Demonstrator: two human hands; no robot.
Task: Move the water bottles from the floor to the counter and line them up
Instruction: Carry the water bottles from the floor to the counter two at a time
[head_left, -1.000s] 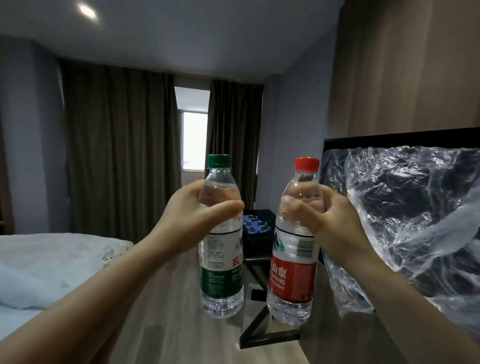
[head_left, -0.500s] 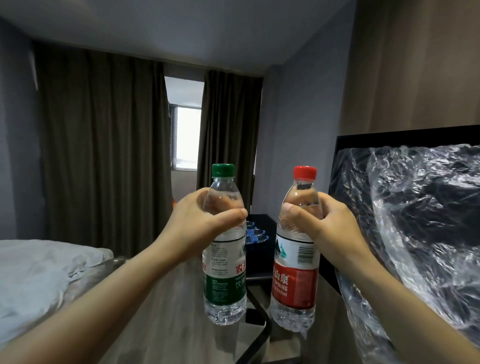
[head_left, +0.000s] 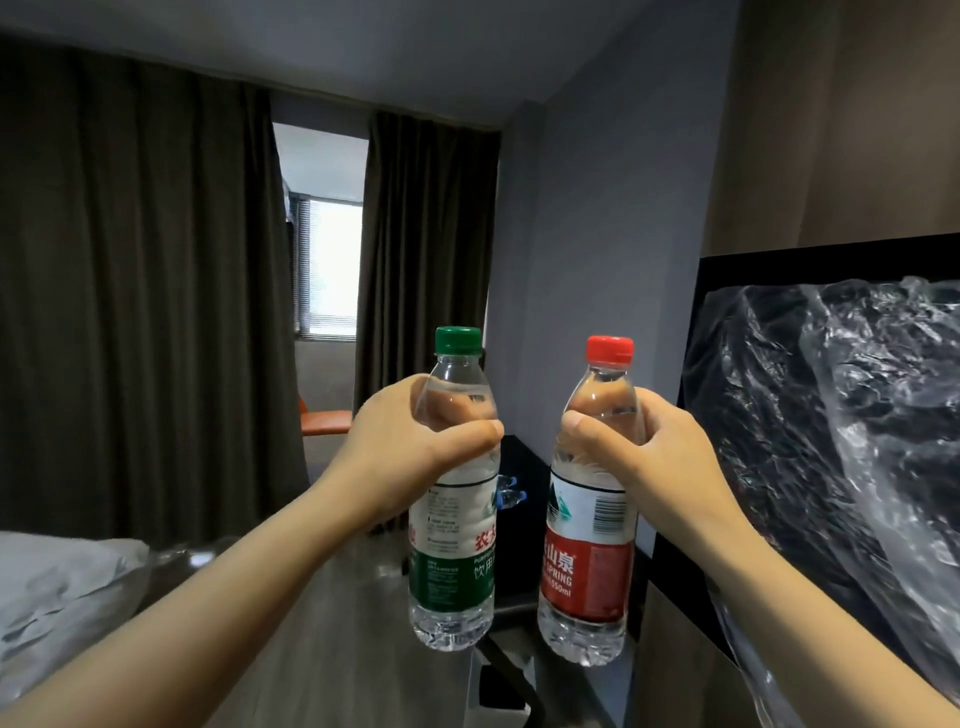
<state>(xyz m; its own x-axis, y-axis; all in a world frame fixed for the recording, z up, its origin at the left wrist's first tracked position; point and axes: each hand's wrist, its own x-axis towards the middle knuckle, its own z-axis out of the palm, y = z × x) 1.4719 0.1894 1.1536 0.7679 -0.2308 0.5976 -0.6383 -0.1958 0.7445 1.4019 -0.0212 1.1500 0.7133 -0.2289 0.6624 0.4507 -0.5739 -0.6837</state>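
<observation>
Both hands are raised in front of the camera. Each is wrapped round the shoulder of one upright water bottle, and both bottles are held in the air, clear of any surface.

At far left lies white bedding (head_left: 62, 587). Behind it, dark curtains (head_left: 130, 286) part on a window (head_left: 332, 270), with an orange chair seat (head_left: 324, 422) below.

The left hand (head_left: 410, 447) grips the green-capped bottle (head_left: 452, 561) just under its neck, thumb across the near side above the green and white label. In the gap between the two bottles, farther back, small blue caps (head_left: 509, 493) show on a black surface, partly hidden.

The red-capped bottle (head_left: 587, 561) stands beside the green one, near but not touching. The right hand (head_left: 665, 452) clasps it in the same manner.

At far right, crumpled clear plastic sheeting (head_left: 857, 441) hangs before a dark panel (head_left: 727, 291).
</observation>
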